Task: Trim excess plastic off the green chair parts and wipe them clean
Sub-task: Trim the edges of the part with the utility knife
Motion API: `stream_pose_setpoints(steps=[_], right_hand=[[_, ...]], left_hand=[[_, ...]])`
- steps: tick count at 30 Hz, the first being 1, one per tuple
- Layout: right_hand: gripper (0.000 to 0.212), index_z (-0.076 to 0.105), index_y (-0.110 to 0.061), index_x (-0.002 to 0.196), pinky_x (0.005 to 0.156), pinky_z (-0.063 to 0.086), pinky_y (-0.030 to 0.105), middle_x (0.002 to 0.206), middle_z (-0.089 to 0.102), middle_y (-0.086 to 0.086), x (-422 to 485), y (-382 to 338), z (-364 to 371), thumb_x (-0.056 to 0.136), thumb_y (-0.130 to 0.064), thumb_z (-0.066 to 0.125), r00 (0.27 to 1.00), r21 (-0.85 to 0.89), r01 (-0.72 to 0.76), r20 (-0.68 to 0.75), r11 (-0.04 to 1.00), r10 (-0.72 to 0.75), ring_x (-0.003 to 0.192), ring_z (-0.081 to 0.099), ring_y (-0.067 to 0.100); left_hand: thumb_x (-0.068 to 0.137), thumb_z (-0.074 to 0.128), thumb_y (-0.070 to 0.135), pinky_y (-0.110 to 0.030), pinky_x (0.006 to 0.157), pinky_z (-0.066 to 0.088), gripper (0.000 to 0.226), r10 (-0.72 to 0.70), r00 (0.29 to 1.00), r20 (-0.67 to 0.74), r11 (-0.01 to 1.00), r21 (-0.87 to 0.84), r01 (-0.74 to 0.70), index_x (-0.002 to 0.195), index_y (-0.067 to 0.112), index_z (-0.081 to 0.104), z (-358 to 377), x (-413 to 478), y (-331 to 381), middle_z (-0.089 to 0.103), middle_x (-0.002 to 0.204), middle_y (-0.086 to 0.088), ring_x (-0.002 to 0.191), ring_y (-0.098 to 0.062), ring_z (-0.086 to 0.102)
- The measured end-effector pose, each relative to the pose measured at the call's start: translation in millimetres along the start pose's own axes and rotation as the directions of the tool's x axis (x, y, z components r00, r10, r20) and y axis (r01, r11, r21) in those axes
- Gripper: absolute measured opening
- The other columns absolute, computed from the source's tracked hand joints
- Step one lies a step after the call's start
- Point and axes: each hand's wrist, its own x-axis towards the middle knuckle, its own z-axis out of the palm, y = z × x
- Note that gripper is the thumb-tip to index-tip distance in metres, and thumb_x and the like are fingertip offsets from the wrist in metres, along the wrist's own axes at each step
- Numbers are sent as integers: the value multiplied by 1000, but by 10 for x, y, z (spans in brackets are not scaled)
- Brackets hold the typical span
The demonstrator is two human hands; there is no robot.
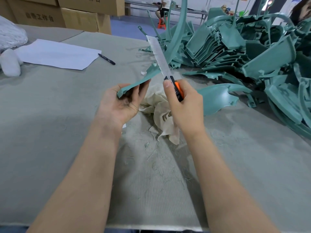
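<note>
My left hand (123, 102) holds one end of a curved green chair part (148, 75), palm up, above the table. My right hand (183, 106) grips an orange and black utility knife (178, 91). Its long blade (159, 55) is extended up and away, and its lower end lies against the part's far end. A crumpled beige cloth (159, 106) lies on the table under and between my hands. Green shavings are scattered on the grey table cover (50, 123) in front of me.
A big pile of green chair parts (244, 52) fills the right side of the table. A white sheet of paper (57, 53) and a black pen (106, 59) lie at the left. Cardboard boxes (80, 15) stand behind. A seated person (162, 10) is far back.
</note>
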Motion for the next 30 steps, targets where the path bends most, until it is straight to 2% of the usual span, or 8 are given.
stream_pose_setpoints(steps=[4, 6, 10, 13, 16, 19, 25, 30], right_hand=[[33, 61, -18, 82, 52, 41, 32, 56, 56, -3, -91, -96, 130, 94, -48, 53, 979, -58, 106, 184, 993, -93, 54, 52, 13], [35, 61, -16, 83, 56, 44, 36, 60, 58, 0, -163, -176, 203, 93, -50, 55, 956, -61, 157, 261, 986, -136, 59, 56, 20], [35, 64, -18, 86, 61, 47, 37, 64, 62, -1, -240, -253, 237, 91, -52, 56, 890, -116, 275, 406, 954, -208, 65, 59, 18], [46, 58, -6, 79, 53, 42, 36, 58, 52, 8, -177, -274, 157, 90, -51, 51, 954, 120, 118, 262, 986, -146, 55, 49, 21], [59, 54, 4, 84, 55, 35, 34, 62, 50, 9, -48, -235, 32, 89, -54, 51, 987, 403, -155, 103, 902, 124, 53, 43, 16], [33, 59, -12, 89, 55, 38, 26, 75, 66, 3, 14, -183, -26, 90, -45, 63, 934, 451, -358, 194, 818, 301, 48, 46, 5], [15, 59, -14, 101, 39, 30, 21, 66, 48, 10, 93, -117, -96, 90, -4, 61, 894, 587, -439, 212, 680, 394, 39, 36, 9], [13, 65, -14, 93, 41, 31, 20, 56, 45, -4, 191, 40, -332, 89, -6, 56, 913, 584, -374, 96, 720, 397, 42, 36, 10]], left_hand=[[92, 40, 1, -24, 68, 59, 31, 98, 992, -85, 995, 30, -96, 81, -16, 62, 27, 40, -24, 65, 91, -28, 72, -37, 65], [87, 37, 1, -31, 81, 57, 30, 121, 991, -55, 993, -1, -121, 82, -16, 62, -2, 34, 5, 66, 90, -30, 74, -38, 67], [96, 36, 15, -26, 62, 59, 27, 226, 973, -42, 951, 226, -211, 94, 1, 58, -34, 4, 11, 67, 92, -15, 85, -23, 67], [98, 35, 8, -28, 76, 58, 22, 267, 960, -80, 961, 104, -258, 97, -2, 55, 0, 83, 21, 64, 100, -16, 91, -26, 65], [97, 44, 5, -32, 63, 59, 13, 349, 928, -129, 936, 87, -340, 95, -2, 55, 28, 131, 12, 63, 96, -17, 91, -28, 65], [98, 47, 9, -31, 65, 60, 14, 399, 916, -50, 905, 185, -384, 107, 3, 57, 56, 171, -121, 69, 93, -12, 80, -21, 68], [97, 43, 45, -48, 104, 43, 50, 146, 923, 356, 840, 449, -306, 131, 9, 51, 84, 28, -163, 58, 133, -14, 124, -31, 55], [85, 49, 62, -36, 83, 56, 65, -42, 966, 256, 824, 556, -111, 119, 9, 67, 44, -53, 55, 65, 125, -9, 113, -24, 64]])
